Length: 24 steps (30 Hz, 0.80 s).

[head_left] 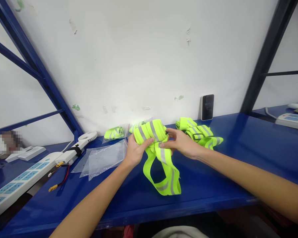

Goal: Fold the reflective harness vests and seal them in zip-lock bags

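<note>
A neon-yellow reflective strap (152, 130) with grey stripes, partly rolled into a bundle, is held up over the table between both hands. My left hand (136, 149) grips the bundle from its left side, thumb across the front. On the right, my right hand (180, 142) pinches the strap, with fingertips partly behind it. A loose loop hangs down below the hands towards the table's front. Another neon-yellow reflective strap bundle (201, 132) with a black buckle lies just beyond my right hand. Left of my left hand are flat clear plastic bags (105, 158).
A bagged neon-yellow strap (114, 133) lies near the wall. On the left are a white handheld fan (87, 136), a long power strip (27, 175) and a red-black cable with yellow connectors (64, 177). A small black-fronted device (207, 107) leans on the wall behind the blue table (238, 142).
</note>
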Tool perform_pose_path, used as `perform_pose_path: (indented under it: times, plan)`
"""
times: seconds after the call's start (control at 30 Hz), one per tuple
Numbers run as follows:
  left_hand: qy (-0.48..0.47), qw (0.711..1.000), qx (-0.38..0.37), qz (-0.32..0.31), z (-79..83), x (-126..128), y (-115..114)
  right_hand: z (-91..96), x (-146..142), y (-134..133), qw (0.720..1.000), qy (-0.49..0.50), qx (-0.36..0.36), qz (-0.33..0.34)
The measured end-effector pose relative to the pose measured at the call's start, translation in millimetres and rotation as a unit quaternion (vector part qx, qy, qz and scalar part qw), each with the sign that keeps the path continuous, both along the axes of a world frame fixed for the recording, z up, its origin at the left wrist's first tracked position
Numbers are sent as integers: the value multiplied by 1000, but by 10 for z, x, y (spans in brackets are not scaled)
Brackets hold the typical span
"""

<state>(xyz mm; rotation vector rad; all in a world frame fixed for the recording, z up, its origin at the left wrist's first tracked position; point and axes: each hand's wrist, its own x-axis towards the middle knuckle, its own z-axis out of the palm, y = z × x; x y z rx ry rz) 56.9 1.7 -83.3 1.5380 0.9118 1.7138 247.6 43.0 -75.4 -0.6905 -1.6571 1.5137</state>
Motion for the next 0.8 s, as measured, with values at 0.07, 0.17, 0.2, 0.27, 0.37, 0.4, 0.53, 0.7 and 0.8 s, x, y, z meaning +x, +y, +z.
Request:
perform_pose_path:
  times: [0.07,0.17,0.2,0.27,0.37,0.4,0.53,0.7,0.8]
  plan:
    - [-36,998,-10,-46,-42,0,12,32,10,-24,998,-1,59,24]
    - [-37,996,-14,-84,-78,6,7,57,25,-43,994,-4,80,76]
    - [-25,996,-14,-90,-84,4,4,52,27,-43,993,-1,71,89]
    - [3,996,-15,-87,-98,-9,4,23,23,-35,994,2,44,99]
    - [26,998,-4,-61,-124,-43,27,-45,-6,-25,996,-7,-23,86]
    - [29,998,2,-55,-130,-54,39,-66,-19,-27,996,-6,-45,81]
    - [53,997,7,-55,-119,-86,72,-111,-55,-68,992,1,-87,86]
    - [56,998,-9,-1,-54,-105,81,-83,-35,-99,976,64,-134,161]
    - [25,999,-37,-1,-34,-105,78,-65,-5,-90,967,84,-125,207]
